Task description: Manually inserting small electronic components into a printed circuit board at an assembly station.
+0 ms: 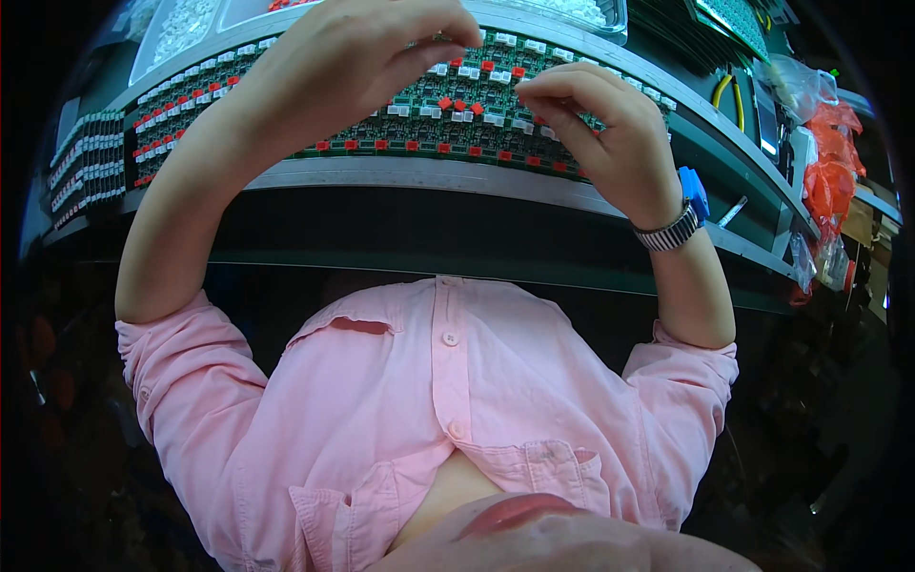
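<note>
Rows of green circuit boards (429, 135) lie side by side in a metal-edged frame, carrying small white and red connectors. Over their middle, my left hand (381, 57) curls from the left, thumb and forefinger drawn together in a pinch. Facing it from the right, my right hand (610, 124) also has its thumb and fingers bent together just above the boards. Anything at either set of fingertips is too small or hidden to make out. A few loose-looking red connectors (459, 107) sit at angles on the boards between my hands.
White parts fill a tray (143, 59) at the far left and a clear box (620, 21) at the back. Stacked boards (91, 167) stand at the left. Yellow-handled pliers (739, 100) and red plastic bags (831, 162) are at the right. A metal rail (400, 172) edges the bench.
</note>
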The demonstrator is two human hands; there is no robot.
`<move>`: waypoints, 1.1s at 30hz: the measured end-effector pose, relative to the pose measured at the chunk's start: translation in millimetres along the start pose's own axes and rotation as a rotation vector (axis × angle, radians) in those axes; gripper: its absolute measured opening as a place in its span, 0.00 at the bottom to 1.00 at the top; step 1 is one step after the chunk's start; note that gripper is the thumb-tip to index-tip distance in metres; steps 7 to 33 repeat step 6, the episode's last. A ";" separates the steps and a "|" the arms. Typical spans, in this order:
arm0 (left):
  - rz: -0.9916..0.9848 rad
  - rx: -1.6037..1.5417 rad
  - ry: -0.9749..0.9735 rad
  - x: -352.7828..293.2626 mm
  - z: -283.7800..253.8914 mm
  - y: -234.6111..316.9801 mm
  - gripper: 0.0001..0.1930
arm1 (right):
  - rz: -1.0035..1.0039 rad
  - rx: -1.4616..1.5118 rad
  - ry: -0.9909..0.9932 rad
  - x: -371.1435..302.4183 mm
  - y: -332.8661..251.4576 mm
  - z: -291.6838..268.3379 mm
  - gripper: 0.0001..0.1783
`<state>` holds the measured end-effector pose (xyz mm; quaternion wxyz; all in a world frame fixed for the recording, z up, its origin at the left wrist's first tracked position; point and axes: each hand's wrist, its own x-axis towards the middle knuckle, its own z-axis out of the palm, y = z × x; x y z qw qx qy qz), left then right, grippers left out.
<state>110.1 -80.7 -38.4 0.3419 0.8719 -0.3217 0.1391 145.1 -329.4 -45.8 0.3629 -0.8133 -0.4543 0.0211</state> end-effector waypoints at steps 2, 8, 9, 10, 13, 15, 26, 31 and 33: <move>-0.031 -0.020 0.030 -7.3 -2.8 -3.0 0.06 | -0.045 -0.107 -0.020 0.7 -1.1 3.3 0.12; -0.082 -0.089 -0.080 -18.4 -15.8 0.0 0.07 | 0.100 -0.233 -0.013 -4.2 -3.5 17.1 0.14; -0.082 -0.089 -0.080 -18.4 -15.8 0.0 0.07 | 0.100 -0.233 -0.013 -4.2 -3.5 17.1 0.14; -0.082 -0.089 -0.080 -18.4 -15.8 0.0 0.07 | 0.100 -0.233 -0.013 -4.2 -3.5 17.1 0.14; -0.082 -0.089 -0.080 -18.4 -15.8 0.0 0.07 | 0.100 -0.233 -0.013 -4.2 -3.5 17.1 0.14; -0.082 -0.089 -0.080 -18.4 -15.8 0.0 0.07 | 0.100 -0.233 -0.013 -4.2 -3.5 17.1 0.14; -0.082 -0.089 -0.080 -18.4 -15.8 0.0 0.07 | 0.100 -0.233 -0.013 -4.2 -3.5 17.1 0.14; -0.082 -0.089 -0.080 -18.4 -15.8 0.0 0.07 | 0.100 -0.233 -0.013 -4.2 -3.5 17.1 0.14; -0.082 -0.089 -0.080 -18.4 -15.8 0.0 0.07 | 0.100 -0.233 -0.013 -4.2 -3.5 17.1 0.14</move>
